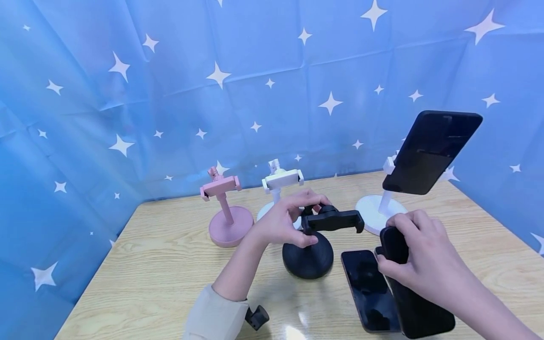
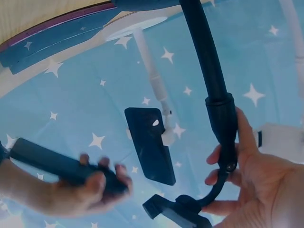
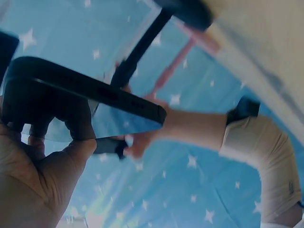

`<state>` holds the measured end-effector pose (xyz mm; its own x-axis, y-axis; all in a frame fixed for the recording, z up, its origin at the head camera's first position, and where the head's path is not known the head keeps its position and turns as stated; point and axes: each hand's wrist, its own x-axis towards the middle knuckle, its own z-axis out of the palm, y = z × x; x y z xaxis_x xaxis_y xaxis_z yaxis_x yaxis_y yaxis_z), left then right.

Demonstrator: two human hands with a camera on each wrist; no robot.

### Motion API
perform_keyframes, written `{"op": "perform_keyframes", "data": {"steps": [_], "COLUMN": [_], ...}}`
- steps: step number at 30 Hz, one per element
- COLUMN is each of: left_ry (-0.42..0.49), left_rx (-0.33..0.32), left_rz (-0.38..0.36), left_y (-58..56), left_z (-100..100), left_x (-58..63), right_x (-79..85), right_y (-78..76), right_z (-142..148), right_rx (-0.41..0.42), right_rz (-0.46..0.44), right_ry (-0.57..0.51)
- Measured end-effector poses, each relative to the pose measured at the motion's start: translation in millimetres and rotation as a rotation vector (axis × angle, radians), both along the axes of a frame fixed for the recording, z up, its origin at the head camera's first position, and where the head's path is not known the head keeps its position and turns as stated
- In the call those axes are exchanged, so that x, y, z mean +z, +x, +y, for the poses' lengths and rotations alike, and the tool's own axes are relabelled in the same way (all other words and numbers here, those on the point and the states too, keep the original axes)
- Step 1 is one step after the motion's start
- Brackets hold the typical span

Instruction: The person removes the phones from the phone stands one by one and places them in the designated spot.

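Note:
My left hand (image 1: pixel 293 215) holds a black phone stand (image 1: pixel 308 257) near its top, with fingers and thumb around the neck beside the black clamp (image 1: pixel 335 220). The stand's round base is low, near the table. In the left wrist view the fingers wrap behind the stand's jointed neck (image 2: pixel 223 121). My right hand (image 1: pixel 425 257) grips a black phone (image 1: pixel 395 243) between thumb and fingers; the right wrist view shows its long edge (image 3: pixel 90 88). Another black phone (image 1: pixel 367 288) lies flat to the left. A dark slab continues below the hand; whether it is the same phone I cannot tell.
Behind stand a pink phone stand (image 1: pixel 229 224) and a white one (image 1: pixel 282 179), partly hidden by my left hand. At right, another white stand (image 1: pixel 376 212) carries a tilted black phone (image 1: pixel 431 153). A blue star-patterned cloth (image 1: pixel 255 108) hangs behind the wooden table (image 1: pixel 170 264).

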<state>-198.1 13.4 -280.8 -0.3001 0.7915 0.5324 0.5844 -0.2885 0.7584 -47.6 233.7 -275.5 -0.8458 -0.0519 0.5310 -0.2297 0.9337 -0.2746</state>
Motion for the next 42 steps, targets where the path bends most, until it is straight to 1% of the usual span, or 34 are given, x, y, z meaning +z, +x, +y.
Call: {"op": "perform_keyframes", "data": {"steps": [5,10,14,16,19,22,25,27,29,33,37,42], "left_ry": [-0.006,-0.002,0.003,0.005,0.013,0.008,-0.012,-0.026,-0.032,-0.025,-0.012,-0.003], "left_rx": [0.054,0.063,0.097,0.117,0.148,0.194,0.247,0.275,0.295,0.307,0.316,0.329], "left_rz": [0.014,-0.007,0.011,0.017,0.023,0.058,0.097,0.101,0.096,0.087,0.105,0.116], "left_y": [-1.8,-2.2,-4.5,-5.9,-8.4,-11.6,-14.6,-16.1,-18.1,-22.7,-27.5,-32.3], "left_z": [8.5,18.6,27.4,31.8,38.7,45.8,51.7,55.0,58.6,64.9,70.7,78.4], "left_x": [3.6,7.6,9.9,10.2,9.4,7.3,4.5,3.0,1.6,0.6,-1.2,-7.3], "right_x": [-19.2,-34.9,-44.1,-48.6,-55.5,-61.7,-67.9,-71.3,-75.1,-78.6,-80.7,-83.3], "right_y": [-7.6,-18.0,-25.5,-28.7,-32.6,-35.5,-37.8,-39.0,-39.5,-40.5,-42.7,-44.6], "right_z": [20.8,45.5,67.7,78.7,94.0,107.3,117.6,123.1,128.1,136.2,141.5,145.4], "right_rx": [-0.041,-0.072,-0.082,-0.078,-0.065,-0.036,0.01,0.036,0.045,0.033,0.023,0.021], "right_rz": [-0.162,-0.339,-0.452,-0.489,-0.517,-0.569,-0.63,-0.649,-0.654,-0.668,-0.666,-0.641], "right_ry": [0.064,0.074,0.07,0.073,0.071,0.032,-0.041,-0.063,-0.081,-0.089,-0.091,-0.079]}}
